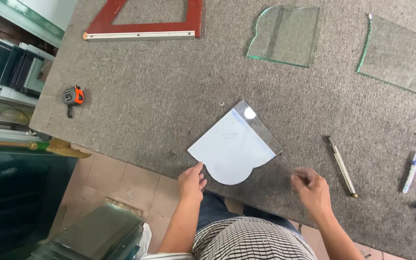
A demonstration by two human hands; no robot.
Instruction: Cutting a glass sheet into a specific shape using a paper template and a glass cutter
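Glass pane (pixel 261 129) under paper template (pixel 227 147); left hand (pixel 191 182) fingertips touch its corner, right hand (pixel 311 188) loosely curled, empty; nudging risks template slipping.

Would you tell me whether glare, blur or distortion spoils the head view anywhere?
Head view: even, soft light with faint shadows; one small bright glare spot on the glass pane under the white template; the right hand is slightly motion-blurred; the left hand is sharp; table edges bow slightly.

Glass-cutting workshop: felt-covered cutting table (pixel 145 96), cut glass panes (pixel 285 36), glass cutter (pixel 343 166), tape measure (pixel 73 96), stacked glass sheets (pixel 10 67) beside the bench, red square (pixel 145 29)
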